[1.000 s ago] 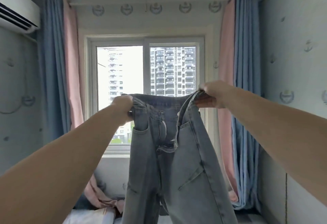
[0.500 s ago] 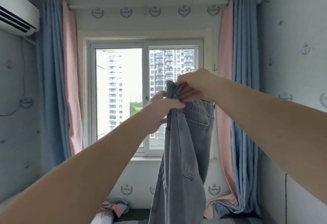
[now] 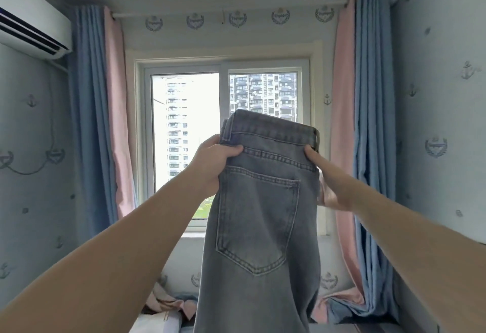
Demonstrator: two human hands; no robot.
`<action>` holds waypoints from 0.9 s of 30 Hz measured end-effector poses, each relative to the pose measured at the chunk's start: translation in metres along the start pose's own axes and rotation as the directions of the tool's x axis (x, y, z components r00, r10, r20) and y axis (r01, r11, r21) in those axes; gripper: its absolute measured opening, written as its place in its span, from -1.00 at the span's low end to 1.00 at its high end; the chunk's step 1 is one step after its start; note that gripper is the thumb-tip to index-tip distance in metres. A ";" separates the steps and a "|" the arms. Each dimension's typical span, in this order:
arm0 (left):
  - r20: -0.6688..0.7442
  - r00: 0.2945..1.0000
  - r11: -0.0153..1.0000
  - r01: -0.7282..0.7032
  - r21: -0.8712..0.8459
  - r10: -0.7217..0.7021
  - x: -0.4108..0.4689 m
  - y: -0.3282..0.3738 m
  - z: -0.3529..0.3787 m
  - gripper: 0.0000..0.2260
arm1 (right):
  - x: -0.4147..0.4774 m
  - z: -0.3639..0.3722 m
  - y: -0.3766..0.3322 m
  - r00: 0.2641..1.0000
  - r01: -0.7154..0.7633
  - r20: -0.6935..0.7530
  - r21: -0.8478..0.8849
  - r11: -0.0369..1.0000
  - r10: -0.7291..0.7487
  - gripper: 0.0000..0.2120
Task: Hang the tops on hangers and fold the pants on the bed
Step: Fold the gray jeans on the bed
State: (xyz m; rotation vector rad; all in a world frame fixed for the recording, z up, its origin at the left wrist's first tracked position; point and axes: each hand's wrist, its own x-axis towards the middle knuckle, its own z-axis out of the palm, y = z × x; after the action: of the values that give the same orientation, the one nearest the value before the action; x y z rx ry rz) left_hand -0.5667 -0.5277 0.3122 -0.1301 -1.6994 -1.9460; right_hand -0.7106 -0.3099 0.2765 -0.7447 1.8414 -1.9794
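A pair of grey-blue jeans (image 3: pixel 259 217) hangs in front of me at chest height, folded lengthwise so one back pocket faces me. My left hand (image 3: pixel 210 164) grips the left end of the waistband, thumb on top of the denim. My right hand (image 3: pixel 324 175) holds the right edge just under the waistband, thumb in front and fingers behind the cloth. The legs drop down out of the bottom of the view. No hanger and no top is in sight.
Straight ahead is a window (image 3: pixel 223 133) flanked by pink and blue curtains (image 3: pixel 365 148). An air conditioner (image 3: pixel 29 27) is mounted on the left wall. Crumpled pink cloth (image 3: pixel 168 303) and white bedding (image 3: pixel 155 324) lie low at the bottom.
The jeans went from spread open by the waistband to folded in half lengthwise. My hands came together, then parted again to the two ends of the folded waistband. The view tilted up slightly.
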 end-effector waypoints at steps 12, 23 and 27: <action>0.026 0.997 0.992 0.072 0.107 -0.075 -0.073 0.087 -0.143 -0.63 | -0.041 0.163 -0.056 0.931 0.262 -0.239 -0.091 0.961 -0.276 -0.75; -0.028 0.998 0.987 0.061 0.146 -0.057 -0.155 0.164 -0.225 -0.75 | -0.131 0.291 -0.087 0.829 0.387 -0.316 -0.272 0.881 -0.461 -0.86; -0.048 0.999 0.986 0.023 0.166 -0.015 -0.191 0.194 -0.234 -0.75 | -0.173 0.319 -0.099 0.793 0.414 -0.327 -0.328 0.849 -0.513 -0.88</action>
State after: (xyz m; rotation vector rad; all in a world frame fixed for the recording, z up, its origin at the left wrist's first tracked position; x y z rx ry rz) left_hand -0.2525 -0.6939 0.3587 -0.0064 -1.8293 -1.7974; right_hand -0.3747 -0.4595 0.3569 -1.0060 2.3546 -2.3881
